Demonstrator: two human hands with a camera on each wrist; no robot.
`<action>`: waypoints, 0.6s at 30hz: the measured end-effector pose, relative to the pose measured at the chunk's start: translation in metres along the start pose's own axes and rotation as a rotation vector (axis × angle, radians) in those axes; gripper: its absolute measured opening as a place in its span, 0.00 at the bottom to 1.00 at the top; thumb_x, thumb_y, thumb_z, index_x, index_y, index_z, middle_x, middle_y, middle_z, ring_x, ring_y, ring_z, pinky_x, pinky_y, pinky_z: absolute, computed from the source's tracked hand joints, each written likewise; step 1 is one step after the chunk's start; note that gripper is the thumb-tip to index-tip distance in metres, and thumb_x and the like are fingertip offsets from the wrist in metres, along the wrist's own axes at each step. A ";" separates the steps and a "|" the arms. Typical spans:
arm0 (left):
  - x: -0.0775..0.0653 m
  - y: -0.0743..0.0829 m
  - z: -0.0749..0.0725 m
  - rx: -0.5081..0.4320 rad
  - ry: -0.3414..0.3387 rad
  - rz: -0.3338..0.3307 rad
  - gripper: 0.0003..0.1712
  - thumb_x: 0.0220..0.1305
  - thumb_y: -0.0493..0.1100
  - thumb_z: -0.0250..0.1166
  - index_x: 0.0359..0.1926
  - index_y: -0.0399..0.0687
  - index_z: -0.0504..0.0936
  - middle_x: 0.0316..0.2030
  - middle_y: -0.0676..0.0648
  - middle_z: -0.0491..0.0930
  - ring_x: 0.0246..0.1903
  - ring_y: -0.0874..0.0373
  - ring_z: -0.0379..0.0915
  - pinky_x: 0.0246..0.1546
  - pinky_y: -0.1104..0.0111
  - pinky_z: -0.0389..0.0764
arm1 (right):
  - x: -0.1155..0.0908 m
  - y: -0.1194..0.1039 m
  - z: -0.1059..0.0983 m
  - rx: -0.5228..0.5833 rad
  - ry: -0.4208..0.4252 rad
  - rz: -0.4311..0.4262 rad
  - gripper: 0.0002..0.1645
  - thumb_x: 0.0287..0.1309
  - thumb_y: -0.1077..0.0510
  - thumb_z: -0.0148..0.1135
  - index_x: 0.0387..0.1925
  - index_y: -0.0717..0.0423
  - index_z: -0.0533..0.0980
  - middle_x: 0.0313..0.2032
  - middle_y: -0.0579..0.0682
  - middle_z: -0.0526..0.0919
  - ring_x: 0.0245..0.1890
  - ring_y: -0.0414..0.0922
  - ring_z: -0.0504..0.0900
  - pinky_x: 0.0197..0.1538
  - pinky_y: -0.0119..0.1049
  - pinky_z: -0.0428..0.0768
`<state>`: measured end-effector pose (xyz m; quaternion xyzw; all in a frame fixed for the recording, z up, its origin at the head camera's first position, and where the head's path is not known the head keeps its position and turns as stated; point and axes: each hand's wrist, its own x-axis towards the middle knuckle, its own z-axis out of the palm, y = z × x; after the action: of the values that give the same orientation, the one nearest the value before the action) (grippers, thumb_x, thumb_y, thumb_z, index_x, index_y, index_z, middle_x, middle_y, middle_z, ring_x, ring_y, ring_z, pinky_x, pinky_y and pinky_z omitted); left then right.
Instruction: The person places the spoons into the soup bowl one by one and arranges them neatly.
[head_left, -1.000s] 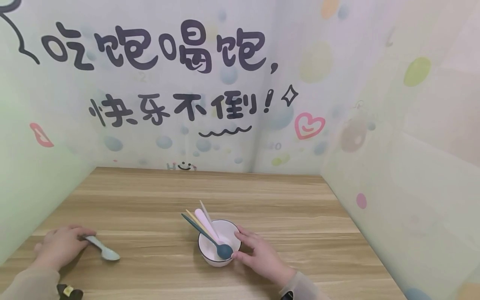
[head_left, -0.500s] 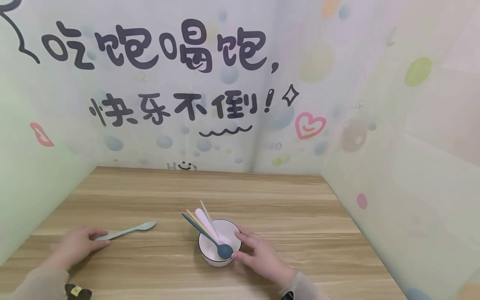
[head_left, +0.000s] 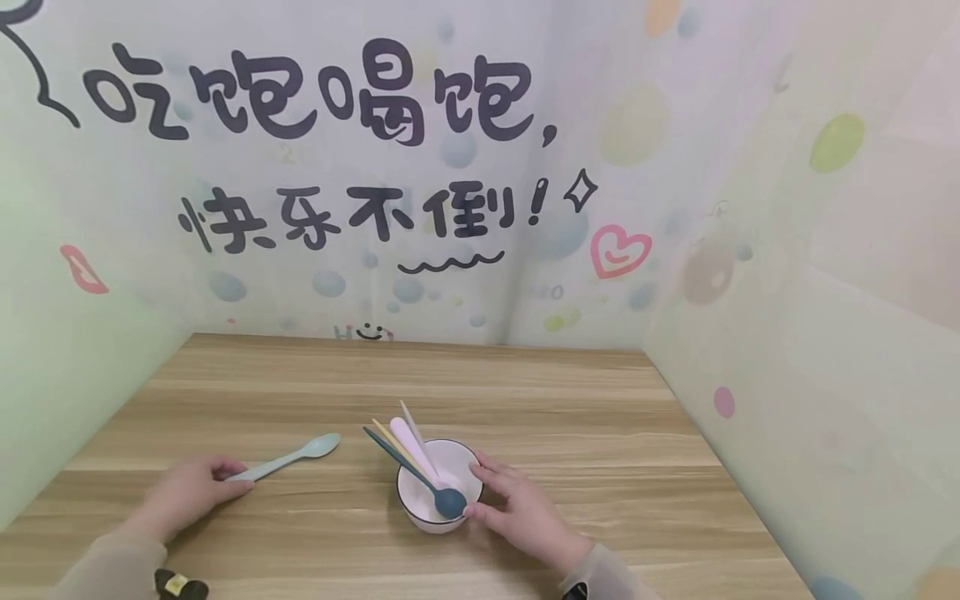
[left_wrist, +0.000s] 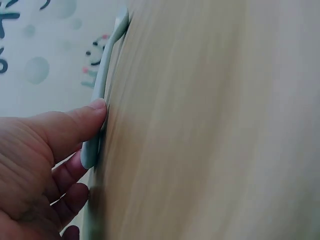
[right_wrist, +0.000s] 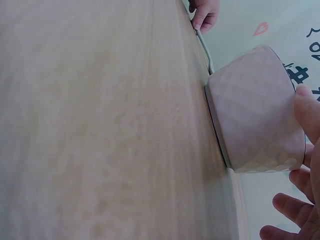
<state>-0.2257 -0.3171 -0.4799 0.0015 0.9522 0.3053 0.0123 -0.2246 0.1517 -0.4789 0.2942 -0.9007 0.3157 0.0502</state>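
Note:
In the head view my left hand (head_left: 195, 496) pinches the handle end of a pale blue-green spoon (head_left: 288, 458), whose bowl end points right and away from me. The left wrist view shows the thumb on the handle of this spoon (left_wrist: 102, 70), low over the tabletop. My right hand (head_left: 525, 508) holds the right side of a white bowl (head_left: 459, 457) with a dark rim, thumb and fingers at the rim. Faceted outer walls of the bowl (right_wrist: 255, 115) show in the right wrist view. A dark teal spoon (head_left: 450, 502) leans inside it, beside pink (head_left: 408, 437), yellow and greyish handles.
Both hands work over a wood-grain table (head_left: 570, 400). Behind it stands a pale wall (head_left: 675, 192) printed with dark characters and coloured dots, and side panels close off left and right.
My left hand has moved right along the table with the spoon, whose bowl end has swung from pointing toward me to pointing away and right. The right hand and bowl have stayed put.

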 end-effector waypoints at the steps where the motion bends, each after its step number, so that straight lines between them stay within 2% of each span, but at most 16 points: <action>1: 0.001 0.003 0.002 0.002 -0.007 0.001 0.26 0.54 0.56 0.71 0.42 0.38 0.82 0.35 0.48 0.82 0.33 0.57 0.73 0.35 0.60 0.72 | 0.000 0.000 0.000 0.001 -0.002 0.001 0.39 0.56 0.36 0.62 0.62 0.55 0.72 0.66 0.49 0.69 0.65 0.51 0.68 0.62 0.49 0.68; 3: 0.003 0.010 0.006 0.020 -0.012 0.008 0.26 0.54 0.56 0.71 0.42 0.40 0.82 0.35 0.48 0.82 0.34 0.56 0.74 0.36 0.58 0.73 | 0.000 0.000 0.000 0.002 -0.006 0.005 0.39 0.56 0.36 0.62 0.63 0.55 0.72 0.66 0.49 0.69 0.65 0.51 0.68 0.62 0.49 0.68; 6: 0.010 0.020 0.013 0.040 -0.005 0.034 0.27 0.53 0.57 0.71 0.43 0.39 0.82 0.37 0.45 0.82 0.37 0.50 0.77 0.40 0.53 0.75 | -0.001 -0.001 0.000 0.002 -0.010 0.012 0.40 0.56 0.36 0.62 0.63 0.55 0.72 0.66 0.49 0.68 0.65 0.51 0.68 0.62 0.50 0.68; 10: 0.017 0.031 0.024 0.009 0.037 0.072 0.25 0.55 0.53 0.70 0.44 0.37 0.82 0.41 0.39 0.82 0.43 0.41 0.77 0.44 0.47 0.73 | -0.001 -0.001 -0.001 -0.001 -0.012 0.013 0.39 0.57 0.36 0.62 0.63 0.55 0.72 0.66 0.49 0.69 0.65 0.52 0.68 0.62 0.50 0.68; 18: 0.022 0.041 0.041 -0.057 0.074 0.042 0.16 0.58 0.46 0.68 0.42 0.39 0.83 0.38 0.43 0.83 0.40 0.47 0.77 0.41 0.51 0.74 | 0.000 -0.001 -0.001 -0.009 -0.007 0.003 0.39 0.57 0.37 0.62 0.63 0.55 0.72 0.66 0.50 0.69 0.65 0.52 0.68 0.62 0.50 0.67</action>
<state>-0.2472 -0.2598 -0.4896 0.0097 0.9426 0.3324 -0.0293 -0.2242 0.1519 -0.4778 0.2937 -0.9027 0.3106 0.0479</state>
